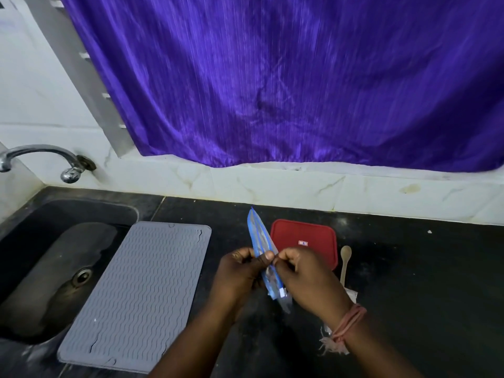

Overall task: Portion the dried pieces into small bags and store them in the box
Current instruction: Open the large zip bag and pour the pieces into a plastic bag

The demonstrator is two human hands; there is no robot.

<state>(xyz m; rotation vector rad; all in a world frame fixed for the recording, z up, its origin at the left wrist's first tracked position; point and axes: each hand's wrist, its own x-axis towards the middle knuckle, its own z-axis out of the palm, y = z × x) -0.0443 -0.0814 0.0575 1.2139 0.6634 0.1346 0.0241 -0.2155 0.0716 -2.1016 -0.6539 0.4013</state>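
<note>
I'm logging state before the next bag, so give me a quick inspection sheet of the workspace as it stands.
Surface: black counter, dusty with pale specks.
Job's things: blue-edged zip bag held edge-on above the counter; red-lidded box closed, behind the hands; wooden spoon lying right of the box. Dried pieces: not visible.
Clutter: grey ribbed mat beside the sink; small clear packet partly hidden by the right wrist.
Grippers: left hand and right hand both pinch the bag.
Cables: nothing seen.
Surroundings: tap, marble backsplash, purple curtain.
</note>
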